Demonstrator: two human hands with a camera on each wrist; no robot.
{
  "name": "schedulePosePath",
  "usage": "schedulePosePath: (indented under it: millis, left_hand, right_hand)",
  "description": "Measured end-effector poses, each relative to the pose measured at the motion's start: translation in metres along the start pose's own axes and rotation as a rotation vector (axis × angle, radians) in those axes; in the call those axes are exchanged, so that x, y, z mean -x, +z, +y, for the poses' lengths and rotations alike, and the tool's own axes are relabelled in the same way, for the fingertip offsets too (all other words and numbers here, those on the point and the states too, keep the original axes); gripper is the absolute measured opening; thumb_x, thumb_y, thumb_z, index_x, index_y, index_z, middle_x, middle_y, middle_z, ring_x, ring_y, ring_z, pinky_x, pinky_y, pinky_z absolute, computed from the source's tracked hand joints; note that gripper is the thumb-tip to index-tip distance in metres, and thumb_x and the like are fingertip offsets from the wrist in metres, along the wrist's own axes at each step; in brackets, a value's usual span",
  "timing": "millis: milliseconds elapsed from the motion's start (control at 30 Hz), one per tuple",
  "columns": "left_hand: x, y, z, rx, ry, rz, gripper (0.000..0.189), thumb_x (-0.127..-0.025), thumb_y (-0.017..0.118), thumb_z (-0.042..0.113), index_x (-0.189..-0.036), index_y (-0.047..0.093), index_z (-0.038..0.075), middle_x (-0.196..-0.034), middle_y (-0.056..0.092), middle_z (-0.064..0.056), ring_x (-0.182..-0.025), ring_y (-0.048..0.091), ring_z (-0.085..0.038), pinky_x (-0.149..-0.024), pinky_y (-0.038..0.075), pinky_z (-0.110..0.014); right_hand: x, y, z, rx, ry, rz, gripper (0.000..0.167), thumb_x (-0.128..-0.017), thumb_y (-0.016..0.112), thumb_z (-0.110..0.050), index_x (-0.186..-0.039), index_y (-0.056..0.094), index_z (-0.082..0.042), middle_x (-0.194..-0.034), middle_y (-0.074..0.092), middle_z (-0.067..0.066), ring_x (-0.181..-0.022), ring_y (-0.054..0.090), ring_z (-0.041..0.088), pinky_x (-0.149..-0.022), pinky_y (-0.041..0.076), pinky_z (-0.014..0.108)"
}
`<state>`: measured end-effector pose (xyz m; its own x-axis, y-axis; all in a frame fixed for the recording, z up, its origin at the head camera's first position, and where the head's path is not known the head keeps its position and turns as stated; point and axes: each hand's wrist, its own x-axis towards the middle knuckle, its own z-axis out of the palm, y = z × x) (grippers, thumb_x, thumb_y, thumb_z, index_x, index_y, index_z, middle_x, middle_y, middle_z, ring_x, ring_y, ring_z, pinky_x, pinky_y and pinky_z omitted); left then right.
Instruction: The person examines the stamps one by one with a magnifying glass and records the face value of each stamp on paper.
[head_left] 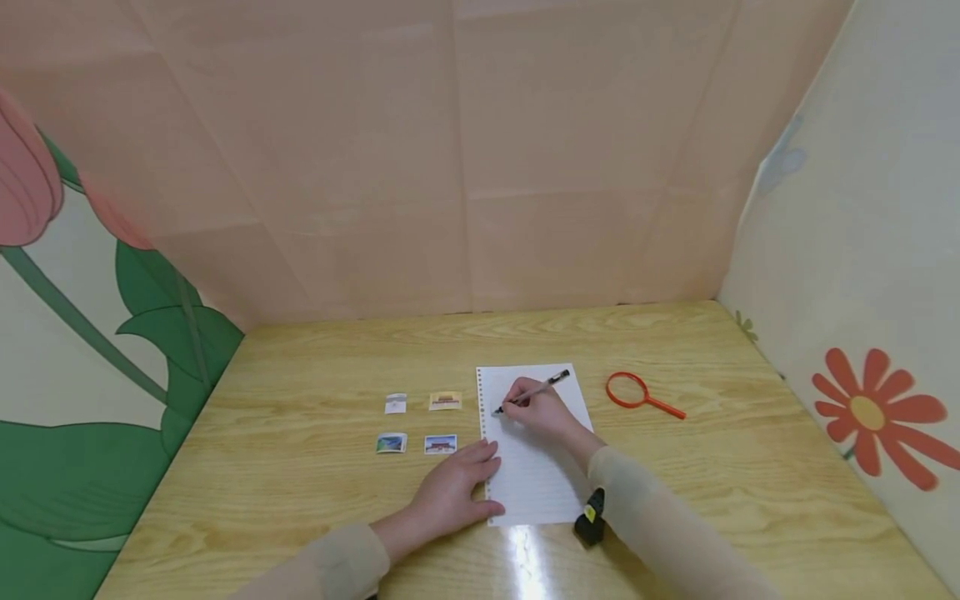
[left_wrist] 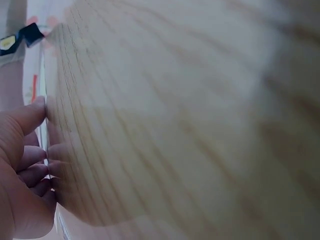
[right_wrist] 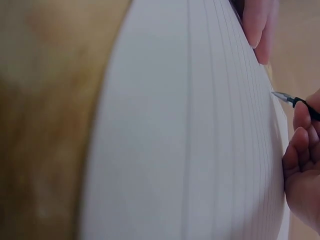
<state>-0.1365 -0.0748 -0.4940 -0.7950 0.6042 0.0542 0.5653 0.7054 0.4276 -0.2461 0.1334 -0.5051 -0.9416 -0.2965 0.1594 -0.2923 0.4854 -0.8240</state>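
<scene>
A sheet of lined loose-leaf paper (head_left: 536,475), punched along its left edge, lies on the wooden table. My right hand (head_left: 543,410) rests on its upper half and grips a black-tipped pen (head_left: 558,377), whose point is down near the left holes. In the right wrist view the metal tip of the pen (right_wrist: 282,96) shows at the ruled surface. My left hand (head_left: 453,490) lies with extended fingers over the paper's lower left edge; the left wrist view shows its fingers (left_wrist: 35,156) flat on the table side. No writing stands out on the sheet.
Left of the paper lie small stamp-like pictures: a grey-white one (head_left: 395,404), a yellow one (head_left: 446,401), a blue-green one (head_left: 392,443) and a building one (head_left: 440,444). A red magnifying glass (head_left: 645,396) lies to the right. Walls enclose the table (head_left: 300,483) on three sides.
</scene>
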Motion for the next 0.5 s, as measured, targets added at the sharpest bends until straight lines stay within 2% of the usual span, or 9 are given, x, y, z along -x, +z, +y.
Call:
schedulePosePath:
  millis: [133,267,500]
  left_hand:
    - [-0.0004,0.0000,-0.0003,0.005,-0.008,-0.009,0.067,-0.085,0.076,0.045,-0.137,0.058,0.006,-0.152,0.043,-0.007,-0.141,0.038,-0.023,-0.115,0.032,-0.040]
    - [-0.0013,0.0009,-0.0009,0.001,-0.010,-0.009,0.068,-0.085,0.075,0.045,-0.137,0.058,0.006,-0.152,0.043,-0.007,-0.141,0.038,-0.023,-0.115,0.032,-0.040]
    - [-0.0010,0.0010,-0.0009,-0.001,-0.010,-0.010,0.067,-0.085,0.076,0.045,-0.137,0.058,0.006,-0.152,0.043,-0.007,-0.141,0.038,-0.024,-0.115,0.032,-0.040]
  right_hand:
    - [0.0011,-0.0014,-0.0003,0.000,-0.047,-0.034,0.011,-0.082,0.071,-0.002,-0.079,0.064,-0.010,-0.070,0.060,-0.006,-0.065,0.052,0.010,-0.057,0.042,0.020]
    - [0.0016,-0.0020,-0.0004,0.001,-0.059,-0.045,0.010,-0.083,0.071,-0.003,-0.079,0.064,-0.010,-0.070,0.060,-0.006,-0.065,0.052,0.010,-0.057,0.042,0.020]
    - [0.0044,-0.0017,-0.0018,-0.070,0.068,0.022,0.007,-0.086,0.069,-0.006,-0.081,0.065,-0.009,-0.070,0.060,-0.003,-0.064,0.052,0.012,-0.055,0.041,0.021]
